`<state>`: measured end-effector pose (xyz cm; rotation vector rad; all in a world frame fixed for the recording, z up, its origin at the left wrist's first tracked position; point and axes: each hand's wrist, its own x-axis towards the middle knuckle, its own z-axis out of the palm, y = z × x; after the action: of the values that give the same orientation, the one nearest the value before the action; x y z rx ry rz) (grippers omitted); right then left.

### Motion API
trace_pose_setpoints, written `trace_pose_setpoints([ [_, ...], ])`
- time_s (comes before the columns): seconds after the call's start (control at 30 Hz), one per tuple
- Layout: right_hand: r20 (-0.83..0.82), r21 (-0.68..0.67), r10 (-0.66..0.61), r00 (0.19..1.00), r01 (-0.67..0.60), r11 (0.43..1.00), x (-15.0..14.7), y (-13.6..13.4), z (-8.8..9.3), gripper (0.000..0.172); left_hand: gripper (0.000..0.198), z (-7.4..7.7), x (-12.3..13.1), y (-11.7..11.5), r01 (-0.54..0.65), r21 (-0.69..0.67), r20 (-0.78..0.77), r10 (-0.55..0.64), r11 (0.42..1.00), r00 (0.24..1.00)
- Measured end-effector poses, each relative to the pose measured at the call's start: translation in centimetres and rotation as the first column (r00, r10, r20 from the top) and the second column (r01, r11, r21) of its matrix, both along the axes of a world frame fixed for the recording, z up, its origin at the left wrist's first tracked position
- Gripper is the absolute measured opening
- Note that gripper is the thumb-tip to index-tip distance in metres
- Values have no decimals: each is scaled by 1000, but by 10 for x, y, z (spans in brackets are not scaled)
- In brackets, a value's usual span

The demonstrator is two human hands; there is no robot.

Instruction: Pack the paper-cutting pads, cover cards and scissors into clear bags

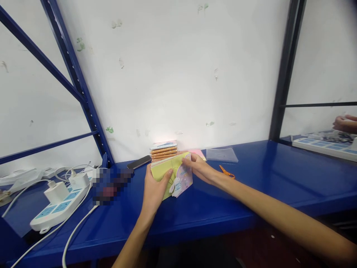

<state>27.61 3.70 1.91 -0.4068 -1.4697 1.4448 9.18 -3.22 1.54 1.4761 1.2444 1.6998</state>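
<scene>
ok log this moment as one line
left fingers: hold booklet | right fingers: same booklet | behind: stacked packets | scissors: on table

No text can be read — the blue-green lettering [184,172] on the purple cover [187,181] is too small.

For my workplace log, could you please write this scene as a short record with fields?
Left hand: the left hand grips the booklet, thumb on its yellow-green page
Right hand: the right hand holds the purple part's upper edge
Decoration: white rabbit
Surface: blue table
Behind booklet: stack of packets
Right side: orange scissors, clear plastic sleeve
Left side: white power strip with plugs
Far right: another person's hand
</scene>
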Motion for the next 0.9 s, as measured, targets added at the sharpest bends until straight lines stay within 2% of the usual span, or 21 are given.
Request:
trace_pose_setpoints([
  [0.1, 19, -12, 5, 1000, -4, 1000, -2, -3, -3, 42, 61, 1, 6, -6, 57, -12, 50, -57, 998, 997],
  [0.17, 3, -14, -7, 1000, 7, 1000, -3, -5, -3, 40, 65, 2, 11, -10, 69, 18, 22, -69, 997, 997],
  [0.3, -37, -10, -43, 998, 42, 999, -1, -9, 2, 41, 63, 0, 17, -13, -3, 64, -104, 10, 998, 995],
  [0.37, -44, -7, -67, 997, 67, 998, -1, -10, 5, 38, 57, -3, 17, -11, -41, 49, -115, 46, 998, 992],
  [0.53, 5, 17, -158, 987, 158, 987, -6, -11, 7, 35, 55, -12, 17, -3, 14, -68, 44, -11, 998, 999],
  [0.7, 142, 125, -278, 950, 261, 957, -3, -6, 6, 52, 55, -16, 19, -3, 47, -134, 154, -26, 990, 988],
  [0.8, 258, 229, -433, 864, 381, 896, 21, 13, 15, 65, 50, -16, 20, -5, 73, -156, 177, -45, 985, 983],
  [0.83, 300, 270, -507, 808, 437, 858, 34, 22, 19, 61, 51, -16, 20, -5, 81, -160, 188, -50, 984, 981],
  [0.9, 387, 355, -666, 638, 564, 746, 67, 41, 27, 49, 53, -17, 21, -6, 91, -161, 206, -57, 983, 977],
])
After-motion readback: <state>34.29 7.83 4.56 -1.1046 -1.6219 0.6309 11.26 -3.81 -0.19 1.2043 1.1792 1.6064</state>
